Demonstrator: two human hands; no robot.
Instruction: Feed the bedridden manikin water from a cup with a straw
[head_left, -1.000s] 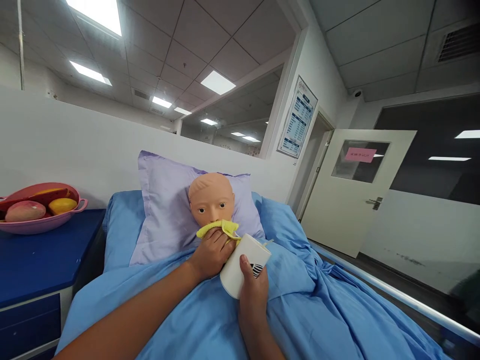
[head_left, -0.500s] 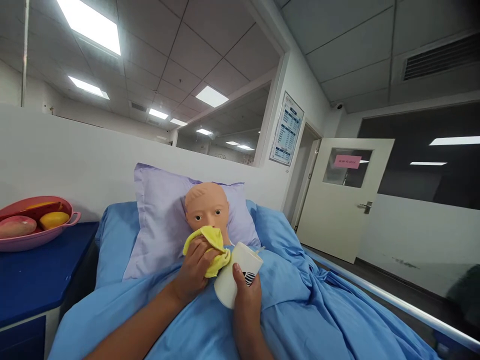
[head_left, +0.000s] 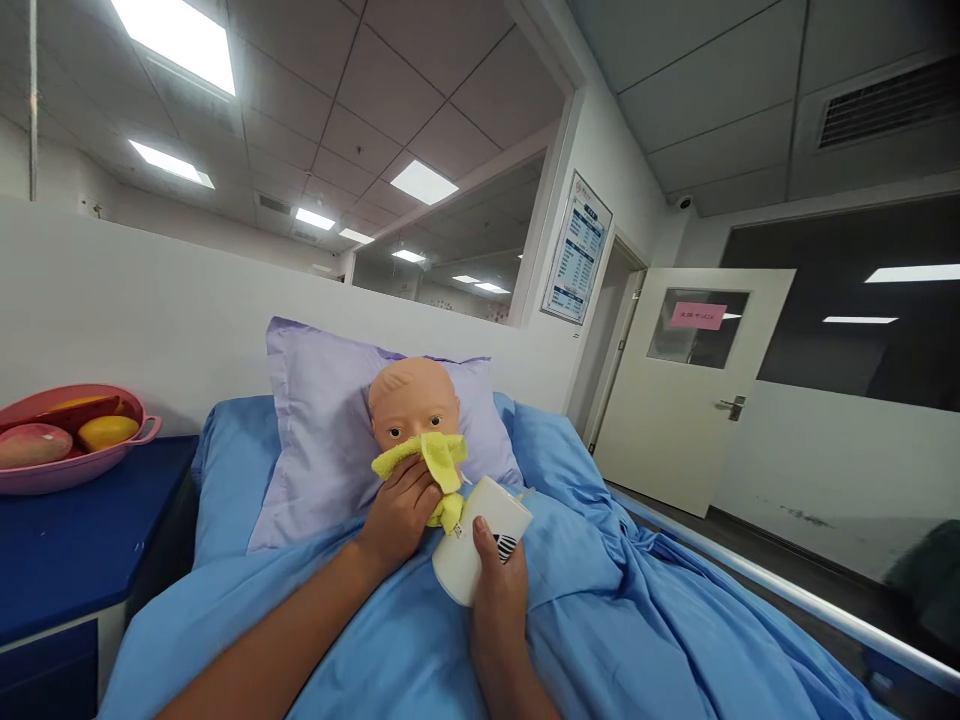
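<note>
A bald care manikin (head_left: 415,392) lies with its head on a lilac pillow (head_left: 319,420), a blue quilt (head_left: 592,590) over its body. My left hand (head_left: 403,508) is closed on a yellow towel (head_left: 439,455) and holds it over the manikin's mouth and lower face. Just to the right, my right hand (head_left: 499,590) grips a white cup (head_left: 484,510) with a black striped print. The cup is tilted above the quilt, near the manikin's chin, its inside hidden from me. My thumb lies along the cup's side; the other fingers are behind it.
On the left, a pink basin (head_left: 67,475) of fruit stands on a blue-topped cabinet (head_left: 67,550) beside the bed. A bed rail (head_left: 795,595) runs along the right side. Beyond it is an open door (head_left: 690,420).
My left hand has moved up a little and to the right, and the towel is now spread wider across the manikin's nose and mouth. The cup has barely shifted.
</note>
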